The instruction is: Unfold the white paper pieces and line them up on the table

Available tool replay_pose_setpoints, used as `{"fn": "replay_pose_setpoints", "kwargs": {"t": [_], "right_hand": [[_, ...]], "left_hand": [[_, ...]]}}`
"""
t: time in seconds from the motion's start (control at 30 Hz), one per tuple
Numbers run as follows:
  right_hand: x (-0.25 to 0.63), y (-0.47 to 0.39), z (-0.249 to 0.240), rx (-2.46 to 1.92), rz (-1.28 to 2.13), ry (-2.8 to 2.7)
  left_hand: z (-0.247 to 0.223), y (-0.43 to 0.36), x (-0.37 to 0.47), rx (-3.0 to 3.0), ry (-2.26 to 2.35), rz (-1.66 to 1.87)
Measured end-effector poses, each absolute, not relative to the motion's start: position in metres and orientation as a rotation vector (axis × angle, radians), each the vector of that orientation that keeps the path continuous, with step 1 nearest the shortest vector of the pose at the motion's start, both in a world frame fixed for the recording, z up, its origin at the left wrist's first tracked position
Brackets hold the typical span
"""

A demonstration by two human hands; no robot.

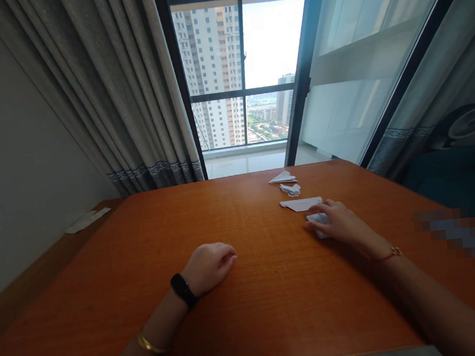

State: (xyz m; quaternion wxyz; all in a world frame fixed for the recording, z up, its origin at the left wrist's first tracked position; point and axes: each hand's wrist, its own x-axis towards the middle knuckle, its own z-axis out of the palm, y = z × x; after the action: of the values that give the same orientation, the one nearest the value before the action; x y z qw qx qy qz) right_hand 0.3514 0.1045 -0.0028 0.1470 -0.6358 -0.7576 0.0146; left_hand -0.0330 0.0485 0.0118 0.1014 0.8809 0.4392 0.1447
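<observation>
My right hand (341,223) rests at the right of the wooden table (252,304), thumb and fingers around a small piece of folded white paper (318,219), partly hidden by the hand. Just beyond it lies a long, flat folded paper (300,204), close to my fingertips. Farther back sit a small, many-layered paper fold (290,189) and a pointed one like a paper plane (282,178), in a rough row. My left hand (212,266) lies on the table at centre left, fingers curled in, with nothing seen in it.
Against the left wall, a white paper strip (87,219) lies on a wooden ledge. Behind the table are a grey curtain (131,98) and a dark-framed window (245,91). A fan (471,122) and a dark teal surface (441,179) stand at the right.
</observation>
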Motion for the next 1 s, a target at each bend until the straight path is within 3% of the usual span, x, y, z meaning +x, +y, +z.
{"fn": "replay_pose_setpoints", "kwargs": {"t": [0.1,0.53,0.7,1.0], "right_hand": [[0.346,0.103,0.001,-1.829,-0.1,-2.129],[0.36,0.109,-0.003,-1.896,-0.053,-2.172],[0.375,0.114,-0.004,-1.669,0.172,-2.254],[0.369,0.109,-0.008,-1.697,0.462,-2.207]], "left_hand": [[0.012,0.049,-0.033,2.598,1.297,0.428],[0.01,0.051,-0.033,2.602,1.3,0.43],[0.009,0.051,-0.034,2.599,1.308,0.421],[0.009,0.052,-0.034,2.591,1.305,0.428]]}}
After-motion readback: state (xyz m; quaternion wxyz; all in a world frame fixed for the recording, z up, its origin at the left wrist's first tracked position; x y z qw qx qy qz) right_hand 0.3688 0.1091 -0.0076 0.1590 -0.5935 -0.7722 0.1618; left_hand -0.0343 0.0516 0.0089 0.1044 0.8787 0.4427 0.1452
